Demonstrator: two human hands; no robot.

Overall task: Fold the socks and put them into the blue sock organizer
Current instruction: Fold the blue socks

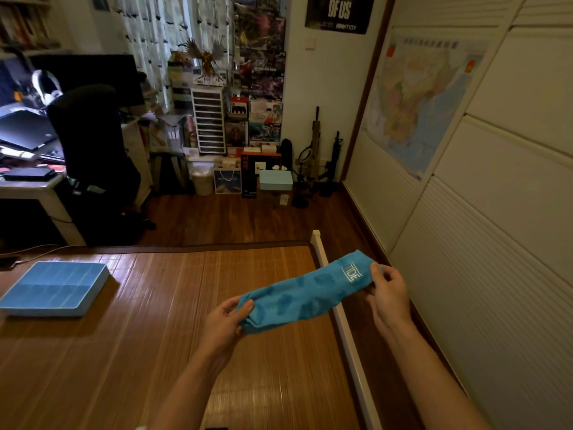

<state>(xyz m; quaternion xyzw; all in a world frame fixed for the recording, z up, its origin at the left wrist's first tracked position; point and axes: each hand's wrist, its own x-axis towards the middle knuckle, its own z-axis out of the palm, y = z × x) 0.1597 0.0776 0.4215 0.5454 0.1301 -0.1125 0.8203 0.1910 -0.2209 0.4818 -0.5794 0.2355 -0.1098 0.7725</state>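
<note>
The blue sock organizer sits far left on the bamboo mat. The left hand, nearer it, pinches the blue sock, which stretches unfolded up-right in midair to the right hand, whose fingers pinch the logo end.

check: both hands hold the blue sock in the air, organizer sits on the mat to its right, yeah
No: the head view shows the organizer on the mat left of the sock. The left hand and right hand do hold it up.
</note>
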